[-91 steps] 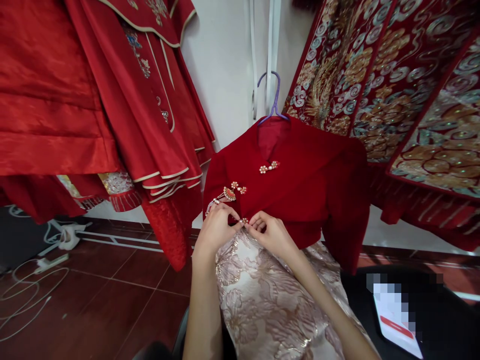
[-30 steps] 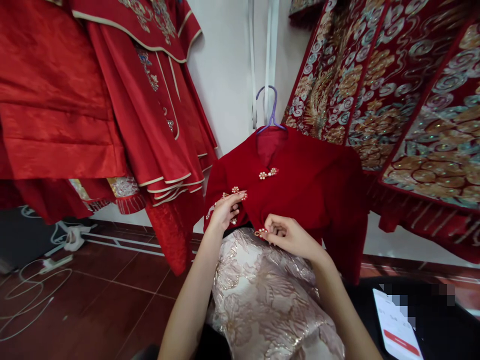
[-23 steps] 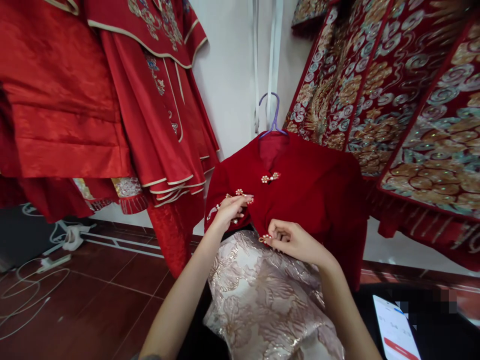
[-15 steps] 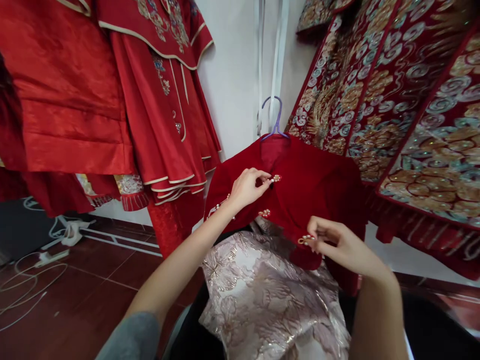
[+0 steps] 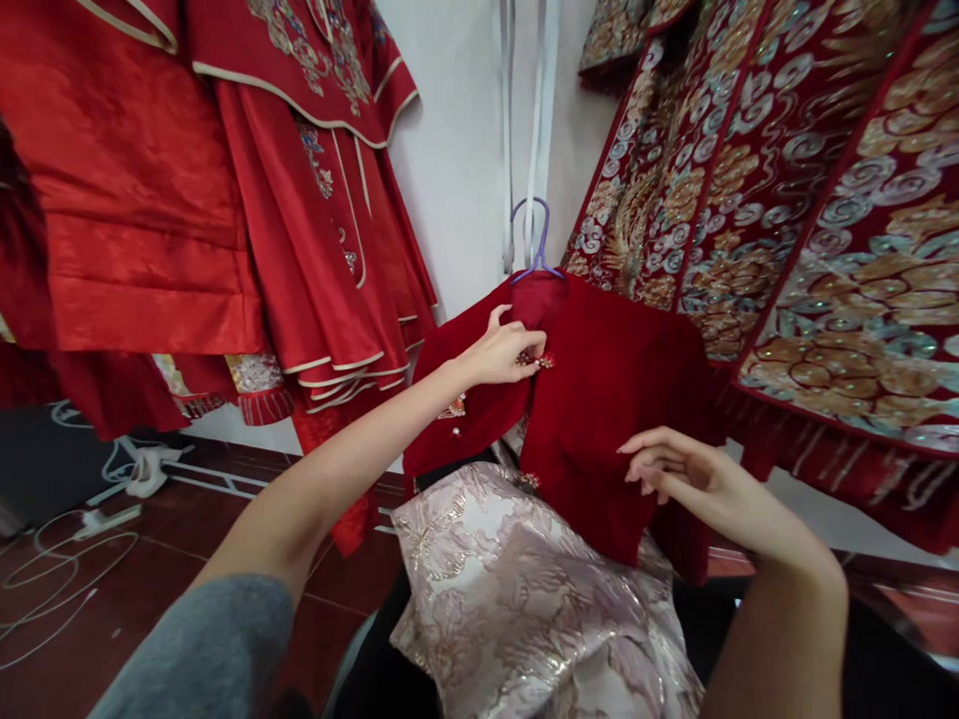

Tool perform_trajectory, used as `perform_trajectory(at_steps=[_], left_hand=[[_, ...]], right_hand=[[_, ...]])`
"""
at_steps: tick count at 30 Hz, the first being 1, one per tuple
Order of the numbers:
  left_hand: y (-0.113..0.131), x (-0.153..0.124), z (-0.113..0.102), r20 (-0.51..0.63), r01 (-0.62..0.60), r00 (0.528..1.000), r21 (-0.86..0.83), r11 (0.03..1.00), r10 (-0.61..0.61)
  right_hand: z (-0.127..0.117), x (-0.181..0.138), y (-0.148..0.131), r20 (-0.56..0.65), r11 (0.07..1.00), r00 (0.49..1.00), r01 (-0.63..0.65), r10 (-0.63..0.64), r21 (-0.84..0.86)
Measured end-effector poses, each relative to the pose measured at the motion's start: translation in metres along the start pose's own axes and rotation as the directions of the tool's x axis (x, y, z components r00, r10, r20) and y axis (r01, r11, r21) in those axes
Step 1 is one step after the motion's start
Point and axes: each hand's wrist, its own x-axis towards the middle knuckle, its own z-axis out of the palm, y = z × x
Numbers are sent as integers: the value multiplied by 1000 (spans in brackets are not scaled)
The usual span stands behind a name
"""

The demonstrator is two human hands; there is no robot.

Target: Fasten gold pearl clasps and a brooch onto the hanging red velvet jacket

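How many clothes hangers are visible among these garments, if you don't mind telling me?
1: a purple hanger carries the red velvet jacket, hooked at the white wall just above the left hand. Hangers of the other hanging garments may be hidden beyond the frame's top.

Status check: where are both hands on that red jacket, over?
Left hand pinching collar clasp of red jacket. Right hand loosely curled, empty, beside jacket's front flap. Pale brocade fabric below; nothing blocking.
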Motion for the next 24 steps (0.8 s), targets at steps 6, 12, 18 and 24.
perform_trajectory(at_steps=[6, 12, 18, 24], left_hand=[[-4, -11, 12, -87, -95, 987, 369, 924, 136], [0, -10, 21, -141, -15, 986, 482, 876, 94], [-1, -7, 16, -55, 30, 998, 391, 920, -9], [-4, -18, -9, 214, 2, 964, 589, 808, -158]], right_hand=[[34, 30, -8, -156, 998, 986, 64, -63, 1], [82, 95, -30, -536, 938, 783, 343, -316, -53], [76, 158, -56, -557, 923, 743, 362, -372, -133], [85, 194, -71, -471, 920, 881, -215, 37, -329]])
